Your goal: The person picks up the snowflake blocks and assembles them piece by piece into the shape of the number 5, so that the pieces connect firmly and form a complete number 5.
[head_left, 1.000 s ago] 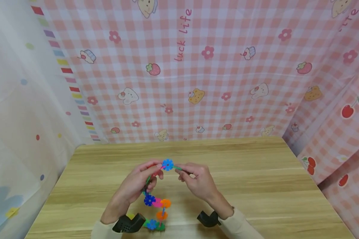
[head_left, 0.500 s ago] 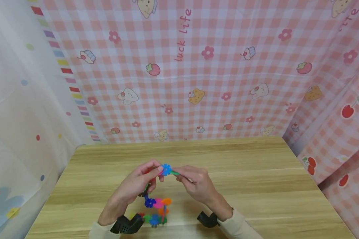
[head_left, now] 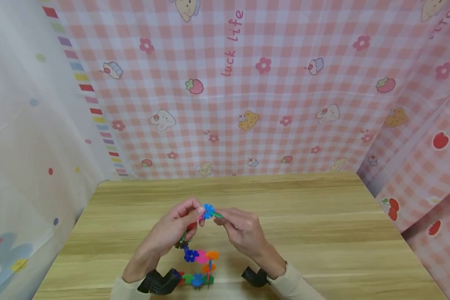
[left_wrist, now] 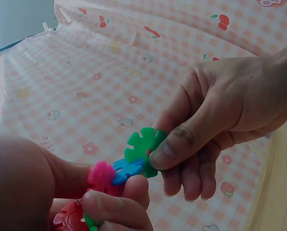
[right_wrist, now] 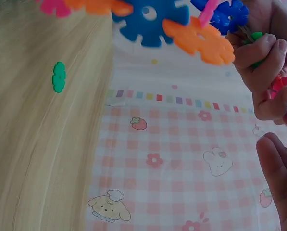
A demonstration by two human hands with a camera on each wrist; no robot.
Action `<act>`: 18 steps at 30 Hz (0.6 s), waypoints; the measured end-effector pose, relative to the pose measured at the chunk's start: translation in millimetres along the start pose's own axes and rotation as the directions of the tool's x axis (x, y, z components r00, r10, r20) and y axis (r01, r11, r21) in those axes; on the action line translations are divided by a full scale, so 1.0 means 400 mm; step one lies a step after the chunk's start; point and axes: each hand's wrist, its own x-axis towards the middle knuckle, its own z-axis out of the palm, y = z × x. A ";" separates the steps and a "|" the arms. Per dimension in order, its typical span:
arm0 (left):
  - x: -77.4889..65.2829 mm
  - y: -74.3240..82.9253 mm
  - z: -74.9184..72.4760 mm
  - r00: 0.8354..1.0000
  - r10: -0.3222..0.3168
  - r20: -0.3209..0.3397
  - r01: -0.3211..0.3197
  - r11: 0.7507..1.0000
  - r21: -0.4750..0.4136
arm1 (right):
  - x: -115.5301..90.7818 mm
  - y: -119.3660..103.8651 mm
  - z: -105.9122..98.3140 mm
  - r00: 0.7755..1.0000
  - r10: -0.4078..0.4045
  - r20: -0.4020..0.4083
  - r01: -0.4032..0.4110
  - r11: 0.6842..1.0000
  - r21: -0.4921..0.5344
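A chain of slotted plastic snowflake discs hangs from my left hand (head_left: 168, 233). That hand pinches a pink disc (left_wrist: 102, 175) near the chain's upper end, with a red disc (left_wrist: 70, 217) below its fingers. A light-blue disc (head_left: 208, 211) joins the pink one and stands between both hands. Thumb and fingers of my right hand (head_left: 245, 233) pinch a green disc (left_wrist: 141, 147), whose edge meets the blue disc. Lower down, the chain runs through a dark-blue disc (head_left: 191, 255), a pink, two orange discs (head_left: 211, 255) and another blue disc (head_left: 197, 280).
The wooden table (head_left: 307, 208) spreads beneath both hands. A loose green disc (right_wrist: 59, 77) lies on it in the right wrist view. Checked pink cloth (head_left: 270, 91) hangs behind the table, and black wrist cameras (head_left: 159, 282) sit at the sleeves.
My right hand has moved slightly left, closer to the blue disc, and the hands have dipped a little. The chain's lower part has swung slightly right. The head view has shifted a little.
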 end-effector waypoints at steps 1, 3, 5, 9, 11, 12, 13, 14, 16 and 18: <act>0.000 0.002 -0.001 1.000 0.005 -0.005 -0.005 1.000 -0.001 | 0.003 -0.001 0.000 1.000 0.010 0.002 -0.010 1.000 0.006; -0.002 0.006 -0.004 1.000 0.012 -0.021 -0.012 1.000 0.000 | 0.010 -0.002 0.000 0.999 0.030 0.010 -0.031 0.999 0.017; -0.004 0.010 -0.010 0.999 0.010 -0.039 -0.010 1.000 0.004 | 0.014 0.002 -0.001 0.998 0.062 0.024 -0.064 0.996 0.055; -0.014 0.018 -0.033 0.995 -0.009 -0.104 0.009 1.000 0.000 | 0.000 0.032 0.004 0.958 0.275 0.084 -0.287 0.938 0.197; -0.020 0.022 -0.050 0.990 -0.012 -0.137 0.010 1.000 -0.014 | -0.015 0.059 0.014 0.882 0.450 0.142 -0.472 0.847 0.245; -0.023 0.023 -0.058 0.988 -0.014 -0.153 0.010 1.000 -0.025 | -0.023 0.074 0.023 0.830 0.528 0.181 -0.558 0.794 0.241; -0.025 0.024 -0.066 0.986 -0.012 -0.166 0.007 0.999 -0.033 | -0.030 0.089 0.034 0.776 0.589 0.225 -0.629 0.747 0.215; -0.028 0.025 -0.074 0.984 -0.012 -0.175 0.005 0.999 -0.039 | -0.036 0.104 0.048 0.720 0.638 0.273 -0.689 0.704 0.173; -0.032 0.025 -0.090 0.982 -0.016 -0.189 0.005 0.998 -0.062 | -0.048 0.128 0.083 0.636 0.679 0.367 -0.745 0.664 0.063; -0.036 0.024 -0.103 0.980 -0.023 -0.199 0.006 0.996 -0.086 | -0.058 0.145 0.122 0.601 0.660 0.452 -0.732 0.681 -0.020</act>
